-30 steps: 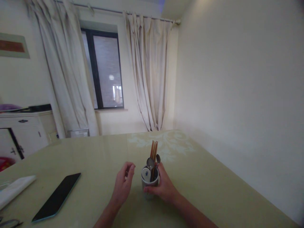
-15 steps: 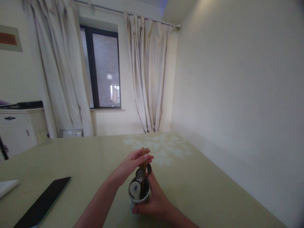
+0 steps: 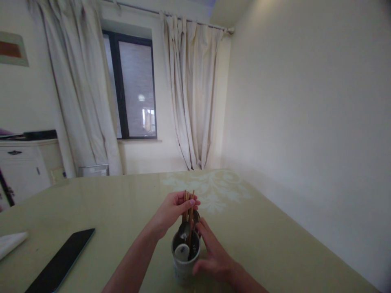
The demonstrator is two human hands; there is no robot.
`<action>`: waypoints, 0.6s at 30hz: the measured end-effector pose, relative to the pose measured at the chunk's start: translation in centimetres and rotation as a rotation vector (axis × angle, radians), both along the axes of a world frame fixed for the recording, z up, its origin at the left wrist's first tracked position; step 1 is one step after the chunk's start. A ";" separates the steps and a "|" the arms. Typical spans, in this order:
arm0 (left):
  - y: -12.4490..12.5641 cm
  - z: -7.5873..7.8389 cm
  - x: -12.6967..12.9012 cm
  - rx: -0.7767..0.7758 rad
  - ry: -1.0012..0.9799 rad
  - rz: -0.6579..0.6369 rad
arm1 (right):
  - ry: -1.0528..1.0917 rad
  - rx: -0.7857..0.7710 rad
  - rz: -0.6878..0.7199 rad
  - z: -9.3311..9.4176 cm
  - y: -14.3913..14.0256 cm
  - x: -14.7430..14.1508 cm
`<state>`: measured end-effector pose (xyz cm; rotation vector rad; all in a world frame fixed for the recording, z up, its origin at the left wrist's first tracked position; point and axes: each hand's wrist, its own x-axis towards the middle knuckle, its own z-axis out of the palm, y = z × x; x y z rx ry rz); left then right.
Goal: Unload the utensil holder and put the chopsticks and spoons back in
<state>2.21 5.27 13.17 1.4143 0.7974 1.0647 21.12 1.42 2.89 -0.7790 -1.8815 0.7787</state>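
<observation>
Compared with half a second ago, the left hand (image 3: 171, 209) keeps its pinch on the tops of the wooden chopsticks (image 3: 188, 211), which now fan apart a little where they were bunched. The right hand (image 3: 212, 254) has loosened: fingers once wrapped tight round the white cup (image 3: 185, 266) are now stretched flatter along its right side, thumb touching the near wall, not truly clamped. The cup has edged slightly right in the frame. Left to right: a folded white napkin (image 3: 10, 242) at the edge, a dark phone (image 3: 61, 264) lying flat, then the cup near the front of the pale green table (image 3: 275, 236). It is a white ceramic cup, upright, dark inside, holding the chopsticks, metal spoons (image 3: 184, 230) with bowls up, and a white porcelain spoon (image 3: 182, 252) leaning at the near rim.
</observation>
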 end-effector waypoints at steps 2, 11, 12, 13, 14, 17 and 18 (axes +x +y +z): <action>-0.1 0.1 0.0 0.026 0.000 -0.006 | 0.070 0.070 -0.010 0.5 0.3 0.5; -0.6 1.1 0.2 0.070 0.052 -0.074 | 0.085 0.242 -0.316 12.6 3.0 -0.3; -0.6 1.2 0.2 0.078 0.057 -0.071 | 0.030 0.205 -0.267 13.8 3.4 -0.4; -0.7 1.2 0.1 0.082 0.059 -0.071 | -0.029 0.174 -0.224 14.6 3.7 -0.5; -0.7 1.2 0.1 0.082 0.061 -0.071 | -0.076 0.155 -0.194 15.2 4.0 -0.5; -0.8 1.3 -0.2 0.063 0.068 -0.053 | -0.144 0.153 -0.177 15.6 4.6 -0.5; -0.8 1.3 -0.3 0.059 0.071 -0.039 | -0.150 0.155 -0.182 15.5 4.8 -0.4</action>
